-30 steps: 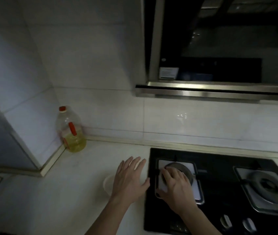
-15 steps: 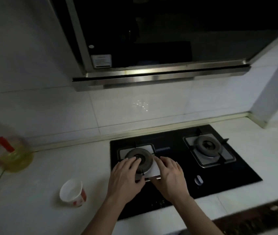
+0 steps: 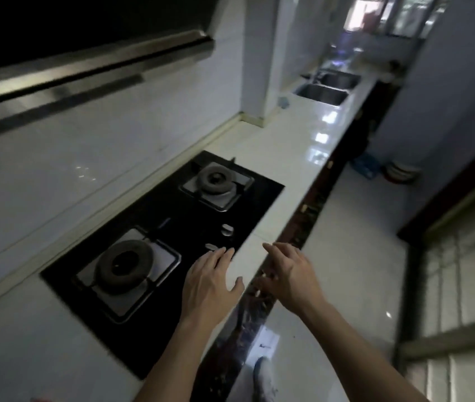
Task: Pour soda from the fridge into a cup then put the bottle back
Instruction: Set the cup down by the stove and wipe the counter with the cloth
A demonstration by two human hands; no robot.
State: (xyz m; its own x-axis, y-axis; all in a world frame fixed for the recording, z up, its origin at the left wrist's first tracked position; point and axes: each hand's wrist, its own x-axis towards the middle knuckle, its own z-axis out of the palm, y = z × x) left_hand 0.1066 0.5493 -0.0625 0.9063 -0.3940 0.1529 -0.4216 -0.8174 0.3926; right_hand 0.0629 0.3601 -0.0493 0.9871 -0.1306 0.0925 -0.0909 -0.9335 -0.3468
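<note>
My left hand (image 3: 211, 281) hovers open over the front right corner of the black gas hob (image 3: 172, 224), fingers spread and holding nothing. My right hand (image 3: 291, 274) is open too, out past the counter's front edge above the floor. No cup, soda bottle or fridge shows in the head view now.
The white counter (image 3: 297, 158) runs away to the right toward a double steel sink (image 3: 324, 89). A range hood (image 3: 85, 62) hangs over the hob at upper left. Glossy tiled floor (image 3: 355, 256) lies on the right, with a blue crate (image 3: 365, 166) and a bowl by the far wall.
The view has swung sharply right. The paper cup and the oil bottle have left the frame. Both hands came off the left burner and moved toward the counter's edge.
</note>
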